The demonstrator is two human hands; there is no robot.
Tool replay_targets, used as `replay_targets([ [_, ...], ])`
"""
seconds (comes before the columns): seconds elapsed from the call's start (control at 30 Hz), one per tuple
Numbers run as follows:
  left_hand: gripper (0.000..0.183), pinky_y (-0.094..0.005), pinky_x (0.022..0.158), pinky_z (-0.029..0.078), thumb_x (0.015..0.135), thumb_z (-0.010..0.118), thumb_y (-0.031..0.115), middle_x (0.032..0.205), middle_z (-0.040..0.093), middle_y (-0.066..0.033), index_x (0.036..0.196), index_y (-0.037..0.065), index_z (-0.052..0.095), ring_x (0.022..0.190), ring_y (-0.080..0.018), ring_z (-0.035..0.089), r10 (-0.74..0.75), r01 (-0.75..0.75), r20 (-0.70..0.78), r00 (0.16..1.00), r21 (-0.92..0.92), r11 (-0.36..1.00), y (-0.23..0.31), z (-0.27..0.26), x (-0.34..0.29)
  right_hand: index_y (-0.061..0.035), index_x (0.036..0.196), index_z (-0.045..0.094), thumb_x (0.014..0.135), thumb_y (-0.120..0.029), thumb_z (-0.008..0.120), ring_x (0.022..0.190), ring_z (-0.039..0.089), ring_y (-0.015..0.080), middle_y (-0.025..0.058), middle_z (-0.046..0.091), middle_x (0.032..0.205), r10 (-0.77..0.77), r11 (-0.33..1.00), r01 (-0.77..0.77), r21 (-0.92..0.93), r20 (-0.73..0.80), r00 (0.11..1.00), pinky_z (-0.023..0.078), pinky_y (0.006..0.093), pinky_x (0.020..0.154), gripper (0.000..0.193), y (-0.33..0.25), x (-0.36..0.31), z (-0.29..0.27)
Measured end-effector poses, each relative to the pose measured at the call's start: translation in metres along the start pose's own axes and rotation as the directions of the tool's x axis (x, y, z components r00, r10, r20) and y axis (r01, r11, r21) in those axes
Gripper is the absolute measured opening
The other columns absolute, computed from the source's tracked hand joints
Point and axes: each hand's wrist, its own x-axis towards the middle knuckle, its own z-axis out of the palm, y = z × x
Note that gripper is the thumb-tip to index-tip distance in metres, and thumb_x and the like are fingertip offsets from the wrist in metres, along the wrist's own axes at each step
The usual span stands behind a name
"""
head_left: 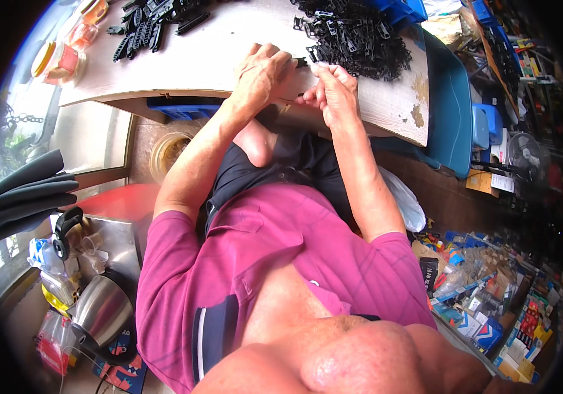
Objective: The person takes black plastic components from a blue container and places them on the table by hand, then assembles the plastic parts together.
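Both of my hands are close together over the near edge of the table (219, 56). My left hand (258, 75) is closed, its fingers curled around a small black plastic piece (301, 62), whose end shows past the fingertips. Just to the right, my right hand (335, 95) is closed in a pinch beside that piece; what lies in its fingertips is too small to name. A large heap of loose black plastic parts (363, 49) lies right beyond the right hand. To the far left lie several ridged black plastic strips (142, 33) in a pile.
A blue bin (403, 10) stands behind the heap. Lidded jars (58, 62) sit at the table's left end. A teal plastic chair (451, 111) stands against the right side. Below left is a steel kettle (103, 310); mixed packages (485, 315) clutter the lower right.
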Motion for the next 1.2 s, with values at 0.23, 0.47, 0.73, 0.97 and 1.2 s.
replay_targets([
  [0.23,0.023,-0.0406,0.084,0.050,0.089,0.066,0.028,0.096,0.069,-0.0098,0.099,0.008,0.071,0.094,-0.0305,0.062,-0.036,0.007,-0.197,0.980,-0.148,0.989,-0.008,0.005,0.002,-0.0053,0.090,0.054,0.094,-0.016,0.064,0.045,0.057,0.0164,0.0009,0.046,0.048,-0.039,0.999,0.034,0.042,0.124,0.992,0.062,0.0474,0.056,0.015,-0.001,0.000,-0.013],
  [0.47,0.021,-0.0315,0.060,0.053,0.091,0.066,0.021,0.095,0.070,-0.0105,0.105,0.007,0.070,0.073,-0.0219,0.068,-0.312,0.203,-0.143,0.939,-0.500,0.842,-0.024,-0.003,0.009,-0.0078,0.089,0.059,0.091,-0.017,0.069,0.041,0.055,0.0129,-0.0013,0.047,0.048,-0.123,0.986,0.101,0.135,0.166,0.978,0.061,0.0442,0.049,0.014,-0.017,-0.004,-0.053],
  [0.73,0.035,-0.0495,0.103,0.040,0.086,0.064,0.026,0.128,0.060,-0.0113,0.119,0.016,0.067,0.129,-0.0366,0.046,0.116,-0.026,-0.241,0.963,0.347,0.937,-0.080,-0.010,0.072,-0.0099,0.076,0.056,0.092,-0.019,0.066,0.042,0.055,0.0163,-0.0004,0.041,0.045,-0.205,0.967,0.215,0.136,-0.083,0.975,0.060,0.0514,0.051,0.021,-0.046,0.000,-0.116],
  [0.97,0.031,-0.0606,0.107,0.031,0.087,0.065,0.031,0.124,0.058,-0.0125,0.112,0.014,0.068,0.129,-0.0375,0.045,0.066,-0.049,-0.008,0.998,0.586,0.808,-0.113,0.000,0.101,-0.0130,0.065,0.049,0.093,-0.021,0.065,0.044,0.057,0.0173,-0.0008,0.038,0.044,-0.178,0.967,0.203,0.150,-0.168,0.970,0.060,0.0519,0.051,0.034,-0.050,0.004,-0.134],
  [1.2,0.029,-0.0567,0.108,0.033,0.087,0.064,0.034,0.118,0.064,-0.0094,0.103,0.011,0.072,0.122,-0.0336,0.052,0.078,-0.048,-0.028,0.997,0.574,0.818,-0.122,0.007,0.092,-0.0126,0.070,0.047,0.094,-0.022,0.061,0.050,0.052,0.0170,0.0003,0.038,0.049,-0.158,0.971,0.184,0.151,-0.168,0.973,0.060,0.0573,0.060,0.030,-0.054,0.012,-0.143],
])
